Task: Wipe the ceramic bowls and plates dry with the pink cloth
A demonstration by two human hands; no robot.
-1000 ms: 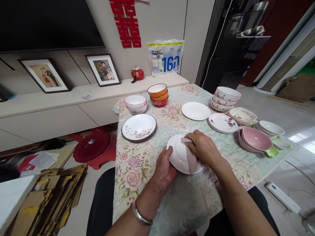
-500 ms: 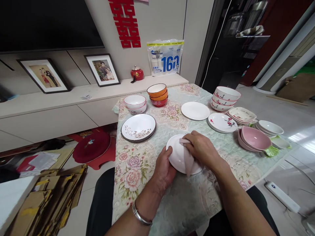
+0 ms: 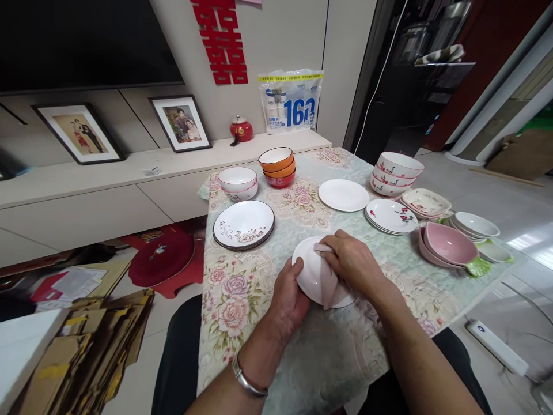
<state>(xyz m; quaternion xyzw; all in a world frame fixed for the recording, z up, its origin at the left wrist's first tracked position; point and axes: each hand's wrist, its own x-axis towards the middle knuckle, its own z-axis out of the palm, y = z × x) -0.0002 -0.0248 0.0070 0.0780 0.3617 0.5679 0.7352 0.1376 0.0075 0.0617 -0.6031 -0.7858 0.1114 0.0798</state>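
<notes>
A small white plate (image 3: 307, 268) is tilted above the near part of the table. My left hand (image 3: 290, 293) grips its left rim, thumb on the upper face and fingers underneath. My right hand (image 3: 355, 262) is closed on a pale pinkish cloth (image 3: 329, 283), which lies against the plate's face and hangs down across it. Part of the plate's right side is hidden by the cloth and my right hand. Beyond the hands lies a larger white plate (image 3: 344, 195). To the left stands a stack of brown-rimmed plates (image 3: 244, 223).
The table has a floral cloth (image 3: 235, 300). Toward the back stand white bowls (image 3: 237, 180) and orange bowls (image 3: 276, 164). Along the right are flowered plates (image 3: 391, 216), stacked bowls (image 3: 395, 173), square dishes (image 3: 425, 202) and pink bowls (image 3: 449, 243). A red stool (image 3: 162, 259) stands left.
My right hand and the cloth have shifted very slightly on the plate; the cloth's hanging end has moved a little left. My left hand keeps its grip.
</notes>
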